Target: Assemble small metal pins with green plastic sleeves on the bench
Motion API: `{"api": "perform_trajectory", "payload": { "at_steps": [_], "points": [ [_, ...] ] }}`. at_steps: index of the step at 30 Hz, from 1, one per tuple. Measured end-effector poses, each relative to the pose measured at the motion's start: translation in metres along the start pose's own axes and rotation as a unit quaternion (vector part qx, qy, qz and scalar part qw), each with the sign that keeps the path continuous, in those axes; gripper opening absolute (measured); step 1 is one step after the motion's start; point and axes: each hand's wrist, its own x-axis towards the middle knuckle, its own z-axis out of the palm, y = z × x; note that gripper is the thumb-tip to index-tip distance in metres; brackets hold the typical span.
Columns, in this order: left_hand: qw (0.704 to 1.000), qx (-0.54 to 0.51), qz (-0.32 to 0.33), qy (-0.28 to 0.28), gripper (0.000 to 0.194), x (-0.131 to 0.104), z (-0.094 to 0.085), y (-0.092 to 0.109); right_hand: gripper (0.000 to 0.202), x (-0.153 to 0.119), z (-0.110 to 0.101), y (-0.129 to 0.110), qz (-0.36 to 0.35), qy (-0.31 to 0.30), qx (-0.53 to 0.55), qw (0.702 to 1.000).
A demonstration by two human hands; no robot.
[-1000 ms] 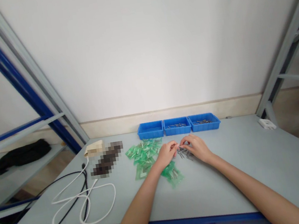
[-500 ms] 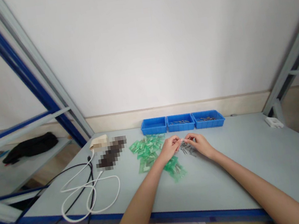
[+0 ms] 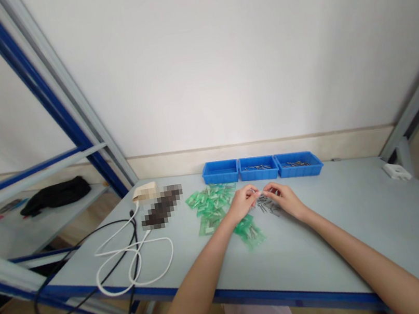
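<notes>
My left hand (image 3: 243, 203) and my right hand (image 3: 285, 199) meet fingertip to fingertip over the grey table (image 3: 325, 244). Together they pinch a small pale piece (image 3: 259, 192), too small to identify. Just under the fingers lies a loose pile of small metal screws (image 3: 267, 206). A heap of small green plastic bags (image 3: 211, 205) spreads to the left of my left hand, and more green bags (image 3: 250, 231) lie beneath my left wrist.
Three blue trays (image 3: 261, 168) stand in a row at the table's back edge, two holding metal parts. White and black cables (image 3: 129, 253) loop at the left front, beside a beige adapter (image 3: 144, 192). A white block (image 3: 396, 171) sits far right. Blue shelf posts rise on the left.
The view has shifted, so everything sits a little further right and higher in frame. My hands stay together over the screws, fingertips still pinching.
</notes>
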Motion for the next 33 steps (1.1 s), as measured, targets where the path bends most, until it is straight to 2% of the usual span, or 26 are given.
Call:
{"api": "perform_trajectory", "payload": {
  "at_steps": [6, 8, 10, 12, 14, 16, 18, 21, 24, 26, 29, 33],
  "points": [
    [0.997, 0.082, 0.006, -0.012, 0.052, -0.001, -0.002, 0.002, 0.041, -0.002, -0.003, 0.000, 0.011, -0.078, 0.042, 0.996],
    [0.992, 0.129, 0.003, -0.002, 0.052, -0.002, -0.004, 0.004, 0.043, 0.002, -0.002, 0.001, 0.017, -0.077, 0.064, 0.995],
    [0.977, 0.212, 0.003, 0.030, 0.047, -0.004, -0.009, 0.010, 0.044, 0.014, -0.003, 0.003, 0.028, -0.045, 0.079, 0.995],
    [0.945, 0.319, 0.011, 0.076, 0.039, -0.007, -0.017, 0.020, 0.044, 0.035, -0.006, 0.003, 0.046, -0.003, 0.087, 0.995],
    [0.902, 0.412, 0.019, 0.126, 0.034, -0.015, -0.031, 0.033, 0.042, 0.062, -0.012, 0.001, 0.077, 0.012, 0.081, 0.994],
    [0.861, 0.474, 0.010, 0.185, 0.033, -0.031, -0.050, 0.042, 0.041, 0.088, -0.020, -0.002, 0.122, 0.013, 0.029, 0.992],
    [0.814, 0.522, -0.021, 0.254, 0.035, -0.057, -0.074, 0.045, 0.047, 0.104, -0.028, -0.007, 0.184, 0.028, -0.059, 0.981],
    [0.742, 0.581, -0.080, 0.323, 0.041, -0.107, -0.114, 0.032, 0.053, 0.100, -0.034, -0.012, 0.207, 0.086, -0.183, 0.957],
    [0.691, 0.617, -0.141, 0.348, 0.044, -0.153, -0.147, 0.014, 0.048, 0.067, -0.036, -0.010, 0.148, 0.133, -0.257, 0.946],
    [0.687, 0.632, -0.138, 0.330, 0.046, -0.173, -0.159, 0.005, 0.046, 0.039, -0.036, -0.003, 0.117, 0.113, -0.252, 0.954],
    [0.696, 0.637, -0.136, 0.302, 0.049, -0.185, -0.166, 0.001, 0.047, 0.008, -0.040, 0.014, 0.131, 0.091, -0.206, 0.965],
    [0.737, 0.608, -0.143, 0.258, 0.053, -0.181, -0.167, 0.001, 0.048, 0.000, -0.045, 0.034, 0.147, 0.103, -0.137, 0.974]
  ]
}}
